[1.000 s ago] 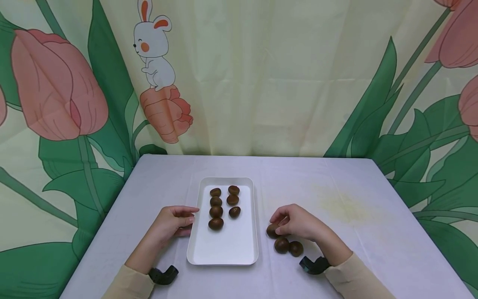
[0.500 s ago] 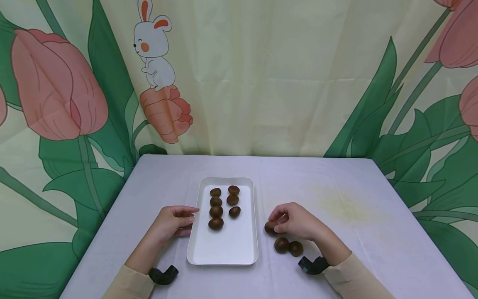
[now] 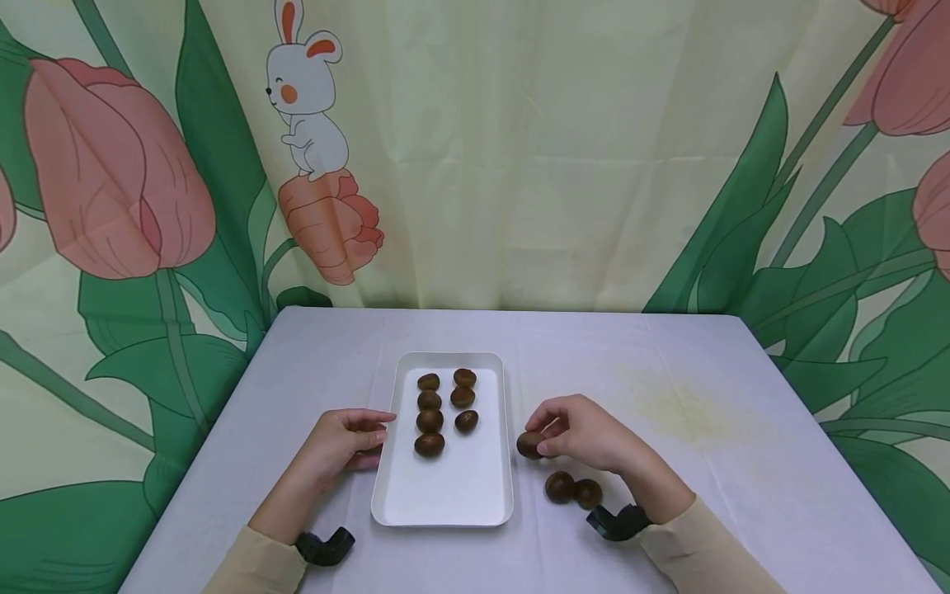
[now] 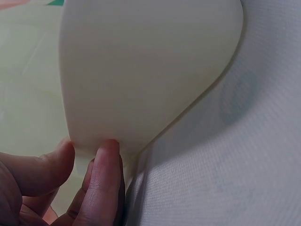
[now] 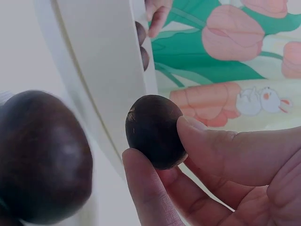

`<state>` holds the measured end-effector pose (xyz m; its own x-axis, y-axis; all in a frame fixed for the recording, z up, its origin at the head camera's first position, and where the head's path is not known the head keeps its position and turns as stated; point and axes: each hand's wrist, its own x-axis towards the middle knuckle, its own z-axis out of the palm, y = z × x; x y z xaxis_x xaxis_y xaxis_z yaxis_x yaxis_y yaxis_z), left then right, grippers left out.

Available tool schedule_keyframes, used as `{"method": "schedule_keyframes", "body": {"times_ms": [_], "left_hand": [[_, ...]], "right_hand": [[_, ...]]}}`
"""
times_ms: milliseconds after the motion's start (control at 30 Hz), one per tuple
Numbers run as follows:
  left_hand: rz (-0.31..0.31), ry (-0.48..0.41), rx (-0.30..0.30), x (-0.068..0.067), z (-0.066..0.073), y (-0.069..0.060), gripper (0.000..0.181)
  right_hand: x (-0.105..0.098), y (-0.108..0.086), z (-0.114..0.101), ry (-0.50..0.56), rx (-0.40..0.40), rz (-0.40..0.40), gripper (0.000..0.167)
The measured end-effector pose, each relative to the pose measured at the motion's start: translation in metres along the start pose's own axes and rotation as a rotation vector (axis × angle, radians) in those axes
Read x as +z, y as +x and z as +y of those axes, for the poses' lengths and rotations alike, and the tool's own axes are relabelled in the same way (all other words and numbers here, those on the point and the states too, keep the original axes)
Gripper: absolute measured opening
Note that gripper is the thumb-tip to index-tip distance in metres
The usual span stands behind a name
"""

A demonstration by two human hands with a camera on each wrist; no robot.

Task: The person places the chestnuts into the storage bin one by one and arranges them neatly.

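Seven glossy brown chestnuts (image 3: 429,421) lie inside the white tray (image 3: 445,495), a smooth, shallow rectangle with rounded corners and a low raised rim. Four form a column along the tray's left side; three form a shorter one to their right, the nearest of these set apart from the two touching beyond it. Just outside the tray's right rim, the right hand (image 3: 582,433) pinches another chestnut (image 5: 154,132), its fingers clamped on it; this piece is rounded, dark and smooth, with a small pale mark on its shell. Whether it touches the cloth cannot be told. Right of the tray and nearer the person, two loose chestnuts (image 3: 560,487) rest side by side, touching. At the tray's left rim, the left hand (image 3: 345,441) holds the edge, thumb and fingers closed lightly on it. Under the tray, the tabletop (image 3: 623,346) bears a white cloth of fine woven texture. Behind the tray hangs a creased cream curtain (image 3: 579,190) printed with tulips, leaves and a rabbit.
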<state>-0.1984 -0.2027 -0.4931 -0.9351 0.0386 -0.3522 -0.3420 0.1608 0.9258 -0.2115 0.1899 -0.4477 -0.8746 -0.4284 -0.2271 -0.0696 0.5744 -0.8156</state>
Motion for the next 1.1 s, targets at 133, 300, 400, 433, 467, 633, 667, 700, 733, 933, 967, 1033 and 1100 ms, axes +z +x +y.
{"method": "schedule_keyframes", "body": {"times_ms": [133, 300, 400, 433, 467, 633, 667, 700, 733, 933, 967, 1033, 1100], "left_hand": [[-0.006, -0.021, 0.003, 0.0, 0.0, 0.0, 0.034], [0.007, -0.005, 0.007, 0.001, 0.0, 0.0, 0.033], [0.015, 0.009, 0.008, 0.001, -0.001, -0.001, 0.032], [0.016, 0.01, 0.008, 0.001, 0.0, -0.001, 0.032], [0.017, 0.01, 0.008, 0.001, 0.0, -0.001, 0.032], [0.016, 0.008, 0.012, 0.001, 0.0, -0.001, 0.032], [0.015, 0.007, 0.013, 0.001, 0.0, 0.0, 0.032], [0.013, 0.005, 0.014, 0.001, 0.0, 0.0, 0.032], [0.01, 0.003, 0.015, 0.001, 0.0, 0.0, 0.033], [-0.006, -0.018, 0.012, 0.0, -0.001, 0.001, 0.034], [-0.007, -0.018, 0.011, 0.0, -0.002, 0.001, 0.034], [-0.009, -0.021, 0.009, -0.001, -0.002, 0.002, 0.034], [-0.009, -0.015, 0.008, -0.001, -0.002, 0.002, 0.034]], "right_hand": [[0.001, 0.0, -0.006, 0.018, -0.006, -0.003, 0.021], [0.003, 0.002, -0.01, 0.03, -0.015, -0.001, 0.021], [0.004, 0.004, -0.012, 0.03, -0.03, 0.001, 0.021], [0.005, 0.005, -0.013, 0.03, -0.035, 0.002, 0.021], [0.005, 0.006, -0.014, 0.028, -0.043, 0.003, 0.021], [0.008, 0.011, -0.018, 0.013, -0.069, 0.003, 0.022], [0.008, 0.012, -0.019, 0.008, -0.073, 0.003, 0.022], [0.009, 0.012, -0.02, 0.006, -0.076, 0.003, 0.022], [0.01, 0.013, -0.021, 0.004, -0.079, 0.001, 0.022], [0.015, 0.018, -0.026, 0.017, -0.109, -0.012, 0.021], [0.016, 0.019, -0.027, 0.019, -0.113, -0.013, 0.021], [0.018, 0.021, -0.028, 0.021, -0.118, -0.017, 0.021], [0.02, 0.022, -0.029, 0.017, -0.116, -0.018, 0.022]]}}
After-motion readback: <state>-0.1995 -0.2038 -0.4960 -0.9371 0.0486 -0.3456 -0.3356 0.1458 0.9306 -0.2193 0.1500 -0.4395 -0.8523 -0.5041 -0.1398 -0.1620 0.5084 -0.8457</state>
